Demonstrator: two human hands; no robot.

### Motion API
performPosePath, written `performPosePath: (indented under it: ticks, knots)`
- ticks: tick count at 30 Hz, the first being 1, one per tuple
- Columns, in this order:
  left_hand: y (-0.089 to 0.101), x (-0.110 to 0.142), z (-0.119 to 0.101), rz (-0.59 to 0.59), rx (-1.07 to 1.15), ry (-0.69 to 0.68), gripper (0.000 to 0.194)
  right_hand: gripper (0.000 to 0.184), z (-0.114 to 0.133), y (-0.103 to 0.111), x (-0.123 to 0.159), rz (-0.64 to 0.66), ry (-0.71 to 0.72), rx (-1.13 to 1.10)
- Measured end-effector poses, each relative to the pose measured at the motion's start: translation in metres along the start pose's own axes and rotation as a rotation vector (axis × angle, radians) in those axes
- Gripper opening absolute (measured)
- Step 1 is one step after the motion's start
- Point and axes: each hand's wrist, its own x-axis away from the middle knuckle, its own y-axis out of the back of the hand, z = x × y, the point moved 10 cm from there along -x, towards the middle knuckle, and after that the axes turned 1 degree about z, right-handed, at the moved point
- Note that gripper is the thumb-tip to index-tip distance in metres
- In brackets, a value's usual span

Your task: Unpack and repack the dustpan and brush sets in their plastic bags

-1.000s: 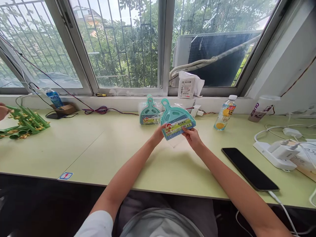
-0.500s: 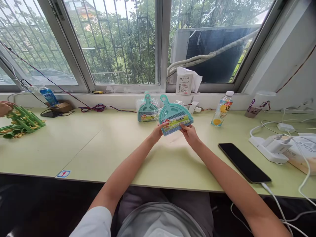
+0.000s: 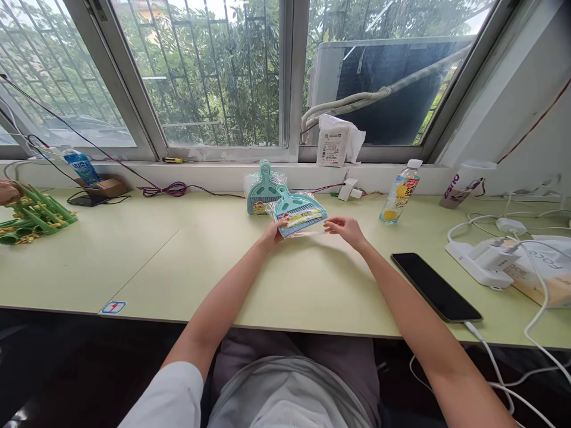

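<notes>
The left hand [image 3: 270, 234] pinches the near left corner of a wrapped turquoise dustpan-and-brush set [image 3: 301, 213], its forearm [image 3: 225, 291] reaching up and inward from the left, a white sleeve [image 3: 172, 386] near the elbow. The right hand [image 3: 348, 231] is turned inward at the set's right corner, fingers drawn close together and pointing left — whether they grip the clear wrap is too small to tell. Both arms stretch forward over the counter [image 3: 209, 267], converging on the set, which is tilted, handle toward the far left.

Just beyond it stand more turquoise dustpan sets [image 3: 264, 189], close together in clear wrap. To the right are a black smartphone [image 3: 435, 286] and a drink bottle [image 3: 398, 196]; at far left, another person's hand [image 3: 8, 192] touches a green stalk bundle [image 3: 38, 215].
</notes>
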Motion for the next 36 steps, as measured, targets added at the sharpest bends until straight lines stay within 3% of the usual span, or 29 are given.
performPosePath:
  ticks: [3,6,8,10,13,16,21,29,31,34,36]
  knots:
    - [0.003,0.002,-0.003,0.000,0.026,0.008,0.040,0.055,0.036,-0.002,0.009,-0.038,0.370,0.480]
    - [-0.002,0.005,-0.007,0.043,0.025,-0.008,0.041,0.076,0.049,-0.021,0.019,-0.003,0.546,0.747]
    - [-0.004,0.005,-0.008,0.054,0.009,-0.012,0.042,0.068,0.054,-0.022,0.022,-0.075,0.584,0.783]
    - [-0.003,0.004,-0.006,0.059,-0.009,0.000,0.042,0.047,0.058,-0.018,0.023,-0.155,0.595,0.765]
    - [-0.003,0.002,-0.001,0.088,-0.026,0.030,0.040,0.019,0.058,-0.017,0.022,-0.178,0.610,0.726]
    - [-0.010,0.003,0.002,0.173,-0.028,0.035,0.034,0.018,0.055,-0.015,0.020,-0.172,0.608,0.696]
    - [-0.033,0.015,0.012,0.348,-0.111,0.092,0.036,0.016,0.046,-0.002,0.016,-0.259,0.522,0.623]
    - [-0.039,0.019,0.014,0.382,-0.230,0.089,0.045,0.021,0.024,0.012,0.008,-0.342,0.363,0.331]
    - [-0.037,0.017,0.015,0.384,-0.231,0.089,0.048,0.036,0.009,0.015,0.004,-0.335,0.241,0.212]
    - [-0.037,0.016,0.014,0.367,-0.254,0.064,0.054,0.076,-0.022,0.009,-0.003,-0.255,-0.001,-0.078]
    - [-0.039,0.017,0.006,0.322,-0.285,-0.017,0.066,0.081,-0.040,0.005,-0.005,-0.227,-0.138,-0.262]
